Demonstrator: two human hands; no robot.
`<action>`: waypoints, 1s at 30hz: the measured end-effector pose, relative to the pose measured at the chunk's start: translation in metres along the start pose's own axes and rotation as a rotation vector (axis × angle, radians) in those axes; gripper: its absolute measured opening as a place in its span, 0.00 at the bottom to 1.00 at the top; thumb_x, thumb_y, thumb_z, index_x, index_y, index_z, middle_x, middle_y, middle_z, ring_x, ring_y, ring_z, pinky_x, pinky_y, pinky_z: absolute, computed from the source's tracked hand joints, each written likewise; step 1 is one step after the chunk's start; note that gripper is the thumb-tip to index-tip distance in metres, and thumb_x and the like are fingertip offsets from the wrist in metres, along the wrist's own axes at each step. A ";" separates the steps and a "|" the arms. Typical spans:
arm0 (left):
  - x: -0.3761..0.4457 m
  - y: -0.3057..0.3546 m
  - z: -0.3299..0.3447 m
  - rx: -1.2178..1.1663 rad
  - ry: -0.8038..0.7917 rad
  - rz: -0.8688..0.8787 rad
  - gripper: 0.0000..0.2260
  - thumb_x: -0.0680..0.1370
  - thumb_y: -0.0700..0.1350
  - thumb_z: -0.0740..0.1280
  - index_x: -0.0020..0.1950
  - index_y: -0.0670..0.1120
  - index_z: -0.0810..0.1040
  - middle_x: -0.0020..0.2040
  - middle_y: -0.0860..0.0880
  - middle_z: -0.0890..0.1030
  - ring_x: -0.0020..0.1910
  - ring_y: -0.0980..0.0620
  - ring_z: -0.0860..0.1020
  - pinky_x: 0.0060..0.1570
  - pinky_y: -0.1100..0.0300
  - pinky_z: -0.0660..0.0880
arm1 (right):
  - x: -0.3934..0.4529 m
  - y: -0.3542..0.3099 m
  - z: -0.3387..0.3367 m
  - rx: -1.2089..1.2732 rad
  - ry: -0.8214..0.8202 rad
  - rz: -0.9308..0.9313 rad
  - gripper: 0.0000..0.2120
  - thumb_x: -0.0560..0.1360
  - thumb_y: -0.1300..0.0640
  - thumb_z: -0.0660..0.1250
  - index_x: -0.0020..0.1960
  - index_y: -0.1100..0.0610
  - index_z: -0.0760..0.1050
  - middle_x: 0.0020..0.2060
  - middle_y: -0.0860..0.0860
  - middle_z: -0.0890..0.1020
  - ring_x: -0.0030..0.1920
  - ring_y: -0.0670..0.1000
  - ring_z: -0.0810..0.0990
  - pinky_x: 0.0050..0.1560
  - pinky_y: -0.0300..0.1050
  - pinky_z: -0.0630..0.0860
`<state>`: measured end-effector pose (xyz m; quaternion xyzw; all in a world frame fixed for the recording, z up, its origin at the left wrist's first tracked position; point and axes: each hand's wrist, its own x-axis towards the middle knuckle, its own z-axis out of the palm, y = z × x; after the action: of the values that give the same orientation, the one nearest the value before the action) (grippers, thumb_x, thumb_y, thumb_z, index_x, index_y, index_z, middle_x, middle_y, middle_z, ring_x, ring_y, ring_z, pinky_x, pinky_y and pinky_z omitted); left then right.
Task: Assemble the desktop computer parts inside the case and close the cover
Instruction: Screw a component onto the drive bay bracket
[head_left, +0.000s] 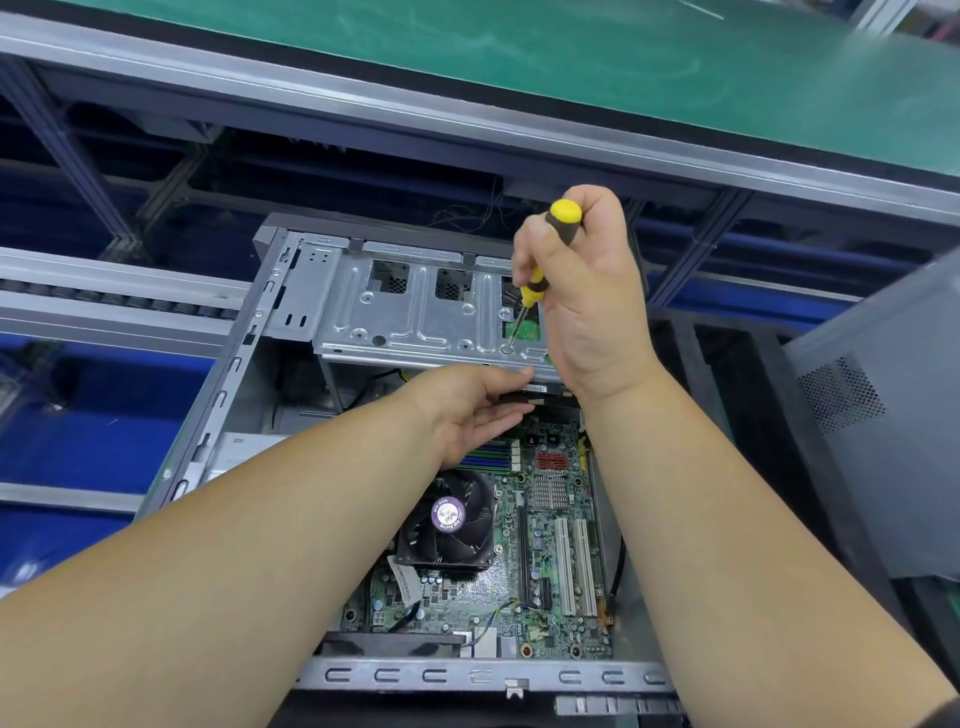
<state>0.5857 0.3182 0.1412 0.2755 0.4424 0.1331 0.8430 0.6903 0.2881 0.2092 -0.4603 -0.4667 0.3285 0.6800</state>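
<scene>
An open grey computer case (228, 384) lies flat before me, its motherboard (550, 582) and black CPU fan (447, 525) exposed. A silver drive cage (405, 312) spans the far end. My right hand (587, 306) grips a yellow-and-black screwdriver (537, 283), whose tip sits on a screw (508, 349) at the cage's right front. My left hand (467, 405) reaches under the cage's front edge, fingers fairly straight against a black drive (550, 391) there. A green board shows through the cage opening beside the screwdriver shaft.
A grey case cover (883, 415) leans at the right. A green-topped bench (571, 57) with an aluminium frame runs across the back. A roller conveyor (104, 306) and blue surfaces lie to the left.
</scene>
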 end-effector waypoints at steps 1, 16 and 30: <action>0.000 0.000 0.000 0.000 -0.002 -0.001 0.19 0.72 0.38 0.74 0.61 0.39 0.76 0.56 0.44 0.77 0.41 0.50 0.84 0.40 0.63 0.82 | 0.000 0.000 0.001 0.011 0.000 0.008 0.06 0.80 0.59 0.61 0.54 0.57 0.65 0.37 0.51 0.74 0.38 0.48 0.72 0.44 0.42 0.72; -0.001 0.000 0.000 0.004 -0.008 -0.007 0.14 0.73 0.38 0.73 0.57 0.39 0.77 0.54 0.44 0.79 0.43 0.50 0.83 0.42 0.63 0.81 | -0.001 0.001 0.001 -0.017 0.029 -0.006 0.06 0.81 0.57 0.59 0.57 0.56 0.69 0.38 0.51 0.73 0.39 0.48 0.71 0.44 0.41 0.69; -0.004 0.002 0.003 0.003 -0.004 -0.017 0.21 0.73 0.39 0.73 0.65 0.38 0.75 0.60 0.43 0.77 0.46 0.50 0.82 0.43 0.63 0.81 | -0.001 -0.002 0.003 0.019 -0.006 0.015 0.07 0.82 0.56 0.56 0.56 0.56 0.70 0.36 0.49 0.72 0.38 0.48 0.69 0.45 0.41 0.68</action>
<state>0.5858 0.3166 0.1465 0.2733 0.4434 0.1249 0.8445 0.6867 0.2878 0.2110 -0.4563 -0.4622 0.3395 0.6803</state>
